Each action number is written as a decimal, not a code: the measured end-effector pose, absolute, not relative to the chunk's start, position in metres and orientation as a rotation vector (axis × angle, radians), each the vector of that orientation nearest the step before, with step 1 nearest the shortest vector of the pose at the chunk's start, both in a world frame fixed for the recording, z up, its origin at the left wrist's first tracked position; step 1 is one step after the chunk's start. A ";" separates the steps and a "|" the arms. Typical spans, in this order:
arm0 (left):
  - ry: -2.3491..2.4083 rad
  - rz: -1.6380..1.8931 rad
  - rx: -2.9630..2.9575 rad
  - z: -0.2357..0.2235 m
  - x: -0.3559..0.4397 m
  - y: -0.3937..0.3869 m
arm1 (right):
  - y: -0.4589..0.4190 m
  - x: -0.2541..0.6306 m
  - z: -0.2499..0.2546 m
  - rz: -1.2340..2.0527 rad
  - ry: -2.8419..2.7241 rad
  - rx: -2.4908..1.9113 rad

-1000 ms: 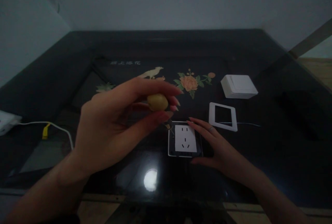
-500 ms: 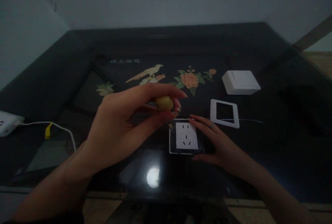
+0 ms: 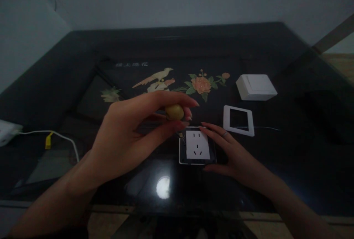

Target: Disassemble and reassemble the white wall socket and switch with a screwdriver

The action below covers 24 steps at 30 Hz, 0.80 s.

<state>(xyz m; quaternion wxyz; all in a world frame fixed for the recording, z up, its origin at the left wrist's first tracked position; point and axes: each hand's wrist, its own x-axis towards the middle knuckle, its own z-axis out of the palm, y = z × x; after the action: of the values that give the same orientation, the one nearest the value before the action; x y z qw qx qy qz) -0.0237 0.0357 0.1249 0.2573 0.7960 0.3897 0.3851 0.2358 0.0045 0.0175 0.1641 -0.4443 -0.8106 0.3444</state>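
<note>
My left hand [image 3: 129,132] is closed round the rounded yellow handle of a screwdriver [image 3: 174,112]. Its thin shaft points down toward the left side of a wall socket [image 3: 197,145], and fingers partly cover it; whether the tip sits in a screw is too dark to tell. The socket lies face up on the dark table, with a white slotted centre and a dark frame around it. Gripping the socket's right side is my right hand [image 3: 235,152], fingers at the far edge and thumb near the front corner.
Right of the socket lies a white cover frame [image 3: 250,121] with a thin wire across it. Behind that stands a white box-shaped switch or socket unit [image 3: 257,87]. A white charger [image 3: 8,132] with a white cable [image 3: 65,138] and yellow tag [image 3: 48,141] is at left.
The whole view has shifted very slightly. Both hands keep the same grip, and the socket stays in place between them.
</note>
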 end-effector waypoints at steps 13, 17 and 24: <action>0.929 0.816 2.356 0.138 -0.035 0.040 | 0.005 0.236 0.017 0.963 -2.315 -1.266; 0.978 0.922 2.377 0.133 -0.029 0.039 | 0.004 0.236 0.016 0.956 -2.322 -1.265; 0.960 1.119 2.473 0.124 -0.021 0.036 | 0.006 0.236 0.017 0.944 -2.337 -1.253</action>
<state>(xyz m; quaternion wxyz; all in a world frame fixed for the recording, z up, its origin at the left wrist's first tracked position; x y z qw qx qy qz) -0.0207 0.0358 0.1238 0.1310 0.8515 0.3305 0.3854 0.2357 0.0058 0.0167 0.1626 -0.4394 -0.8191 0.3311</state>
